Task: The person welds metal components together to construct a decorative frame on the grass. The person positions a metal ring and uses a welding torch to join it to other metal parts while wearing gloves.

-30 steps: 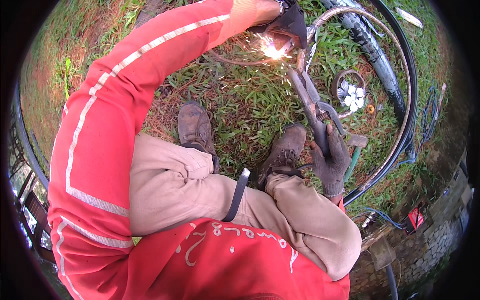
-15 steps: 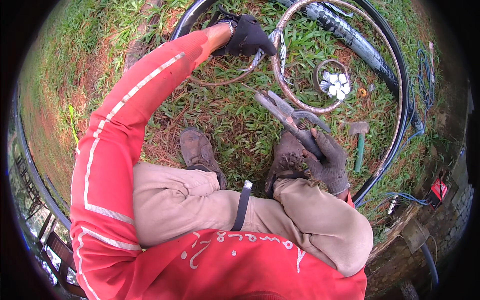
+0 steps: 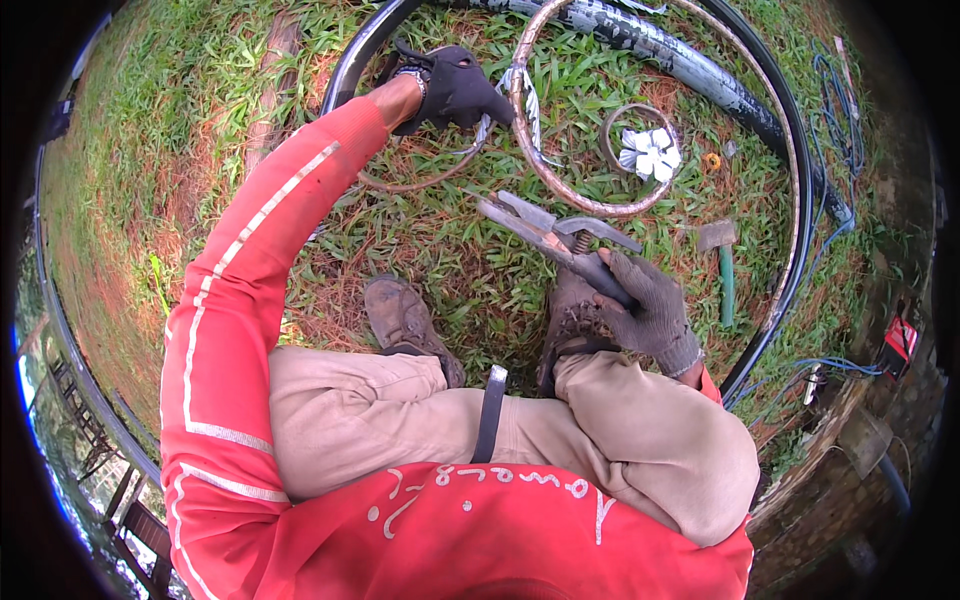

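Observation:
My left hand [image 3: 455, 92], in a black glove, is closed at the edge of a curved metal piece [image 3: 482, 135]; its fingers hide what they hold. Just right of it lies a large bronze-coloured metal ring [image 3: 522, 130] with a silvery leaf-shaped strip [image 3: 534, 122] along its inner side. My right hand [image 3: 650, 305], in a dirty grey knit glove, grips the handle of a welding electrode holder [image 3: 555, 240]. The holder's jaws point up and left, below the ring and apart from it. No long electrode shows in them.
A smaller ring with a white metal flower [image 3: 650, 154] lies inside the curved frame [image 3: 800, 190]. Behind it runs a thick dark pipe [image 3: 690, 72]. On the right are a hammer with a green handle [image 3: 726, 285], blue cable [image 3: 840, 120] and a red-and-black box [image 3: 898, 342].
The electrode holder has swung lower and flatter, its jaws farther from the ring. A small orange glow by my left hand no longer shows. The whole view has shifted slightly.

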Available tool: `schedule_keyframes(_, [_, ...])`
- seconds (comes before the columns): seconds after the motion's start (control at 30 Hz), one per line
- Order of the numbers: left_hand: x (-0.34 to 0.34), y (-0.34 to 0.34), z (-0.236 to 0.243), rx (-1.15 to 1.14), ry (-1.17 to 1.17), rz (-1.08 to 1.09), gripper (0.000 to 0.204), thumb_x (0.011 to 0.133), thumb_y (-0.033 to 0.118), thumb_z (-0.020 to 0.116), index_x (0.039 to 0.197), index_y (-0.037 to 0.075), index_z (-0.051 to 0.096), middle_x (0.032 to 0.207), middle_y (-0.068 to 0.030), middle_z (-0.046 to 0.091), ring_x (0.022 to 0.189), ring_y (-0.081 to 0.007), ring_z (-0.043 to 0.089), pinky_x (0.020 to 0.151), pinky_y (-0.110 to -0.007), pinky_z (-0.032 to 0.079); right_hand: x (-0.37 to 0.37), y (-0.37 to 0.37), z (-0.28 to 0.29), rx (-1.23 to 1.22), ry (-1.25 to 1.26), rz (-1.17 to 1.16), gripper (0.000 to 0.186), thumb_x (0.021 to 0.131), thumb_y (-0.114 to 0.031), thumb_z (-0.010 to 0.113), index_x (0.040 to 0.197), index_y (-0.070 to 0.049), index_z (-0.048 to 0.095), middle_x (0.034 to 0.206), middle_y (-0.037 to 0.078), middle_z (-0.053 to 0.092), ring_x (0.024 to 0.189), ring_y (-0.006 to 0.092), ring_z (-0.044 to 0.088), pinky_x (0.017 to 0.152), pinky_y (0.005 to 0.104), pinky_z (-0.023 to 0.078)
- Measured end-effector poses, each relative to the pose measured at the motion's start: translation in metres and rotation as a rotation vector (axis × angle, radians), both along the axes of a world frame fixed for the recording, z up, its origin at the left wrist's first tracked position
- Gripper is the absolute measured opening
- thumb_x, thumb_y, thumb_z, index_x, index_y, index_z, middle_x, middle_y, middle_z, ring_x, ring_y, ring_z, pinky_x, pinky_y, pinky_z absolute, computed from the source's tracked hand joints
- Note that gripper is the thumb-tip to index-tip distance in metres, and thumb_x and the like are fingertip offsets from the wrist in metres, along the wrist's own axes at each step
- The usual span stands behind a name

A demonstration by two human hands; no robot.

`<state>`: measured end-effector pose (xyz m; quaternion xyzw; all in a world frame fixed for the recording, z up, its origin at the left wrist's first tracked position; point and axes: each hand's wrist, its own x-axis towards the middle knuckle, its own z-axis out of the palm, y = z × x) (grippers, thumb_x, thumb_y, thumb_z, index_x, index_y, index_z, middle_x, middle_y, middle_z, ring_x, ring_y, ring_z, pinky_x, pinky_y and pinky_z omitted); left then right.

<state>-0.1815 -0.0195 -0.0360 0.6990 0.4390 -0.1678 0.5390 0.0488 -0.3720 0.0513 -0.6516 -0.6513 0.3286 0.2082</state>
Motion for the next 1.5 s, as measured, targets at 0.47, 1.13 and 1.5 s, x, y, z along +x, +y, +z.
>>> schedule_keyframes(0.47, [0.002,-0.002,0.014,0.16,-0.206,-0.208,0.037,0.088,0.043,0.087,0.084,0.006,0.084,0.07,-0.0047,0.074,0.056,-0.0152,0.065,0.052,-0.032,0.052,0.001,-0.004,-0.004,-0.097,0.011,-0.016,0.065,0.087,-0.015,0.087,0.15,-0.018,0.07,0.129,0.019,0.076,0.108,0.0411,0.078,0.091,0.0462,0.064])
schedule_keyframes(1.13, [0.001,-0.001,-0.001,0.129,-0.063,-0.105,0.034,0.087,0.039,0.089,0.077,0.008,0.083,0.067,-0.0046,0.075,0.055,-0.0101,0.064,0.048,-0.028,0.048,0.001,0.002,-0.002,-0.069,-0.015,0.014,0.066,0.087,-0.012,0.087,0.151,-0.015,0.069,0.128,0.02,0.077,0.109,0.0409,0.078,0.091,0.0452,0.064])
schedule_keyframes(1.5, [0.002,-0.01,0.014,0.367,-0.102,-0.232,0.04,0.086,0.043,0.077,0.07,0.006,0.08,0.058,-0.0056,0.066,0.05,-0.0162,0.057,0.052,-0.038,0.047,0.003,-0.006,-0.003,-0.082,0.049,-0.049,0.067,0.087,-0.012,0.088,0.151,-0.014,0.069,0.127,0.02,0.077,0.11,0.0415,0.078,0.093,0.0451,0.063])
